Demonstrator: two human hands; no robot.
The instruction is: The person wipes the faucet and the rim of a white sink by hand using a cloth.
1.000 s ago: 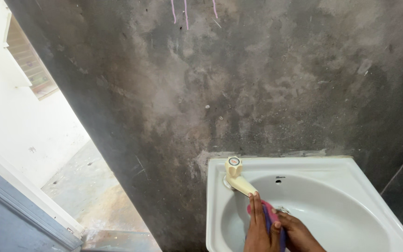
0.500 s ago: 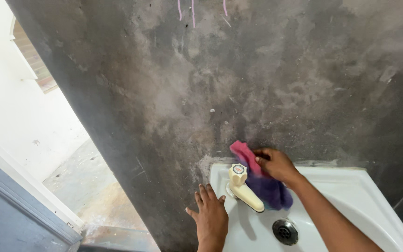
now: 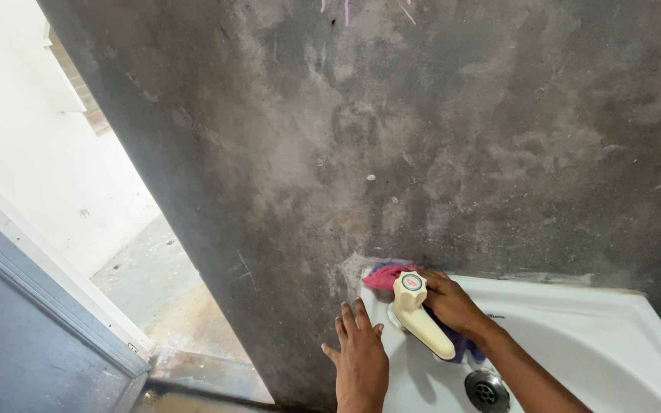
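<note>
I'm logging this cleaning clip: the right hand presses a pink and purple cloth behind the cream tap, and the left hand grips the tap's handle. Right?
Not quite. In the head view the left hand lies flat on the sink's rim, off the tap. The right hand does press the cloth there.

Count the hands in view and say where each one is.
2. The left hand lies flat on the front left rim of the white sink. The right hand presses a pink and purple cloth behind the cream tap.
</note>
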